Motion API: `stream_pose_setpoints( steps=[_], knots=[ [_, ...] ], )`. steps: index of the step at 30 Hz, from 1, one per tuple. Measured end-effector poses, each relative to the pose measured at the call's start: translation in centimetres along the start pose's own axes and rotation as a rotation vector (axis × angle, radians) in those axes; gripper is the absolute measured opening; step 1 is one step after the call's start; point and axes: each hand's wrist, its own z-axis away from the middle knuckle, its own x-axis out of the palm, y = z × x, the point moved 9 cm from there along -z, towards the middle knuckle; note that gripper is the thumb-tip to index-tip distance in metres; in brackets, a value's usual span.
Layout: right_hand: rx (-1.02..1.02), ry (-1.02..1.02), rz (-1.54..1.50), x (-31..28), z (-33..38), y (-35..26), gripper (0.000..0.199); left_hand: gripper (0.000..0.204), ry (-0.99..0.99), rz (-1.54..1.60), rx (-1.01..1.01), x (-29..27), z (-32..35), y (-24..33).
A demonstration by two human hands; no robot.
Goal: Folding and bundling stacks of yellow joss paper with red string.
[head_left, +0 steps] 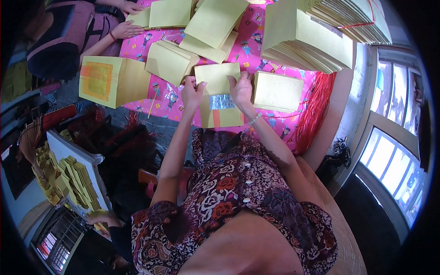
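Observation:
A pale yellow sheet of joss paper (pixel 217 77) lies before me on the pink table, held by both side edges. My left hand (pixel 191 93) is closed on its left edge, thumb on top and fingers curled. On the opposite edge, my right hand (pixel 242 91) grips the same paper, its thumb pointing inward. Just nearer to me lies yellow paper with a silver foil patch (pixel 222 101) and an orange stripe; whether it is one piece with the held sheet I cannot tell. A small stack of yellow paper (pixel 278 91) sits right of my right hand.
Fanned yellow stacks (pixel 170 62) and a taller pile (pixel 307 39) cover the far side of the patterned pink tablecloth (pixel 158 103). Red string (pixel 321 103) hangs over the right edge. A co-worker's hand (pixel 127 30) rests at the far left. More paper lies on a white table (pixel 85 165).

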Motion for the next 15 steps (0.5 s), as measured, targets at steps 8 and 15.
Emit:
stream_pose_setpoints(
  steps=[8,15],
  knots=[
    [-0.072,0.047,0.018,-0.1,0.1,0.0,0.044,0.038,0.024,-0.034,-0.025,0.4,0.2,-0.6],
    [-0.061,0.028,0.012,0.2,0.1,0.4,0.045,0.041,-0.012,-0.008,-0.028,1.0,-0.2,-1.7]
  ],
)
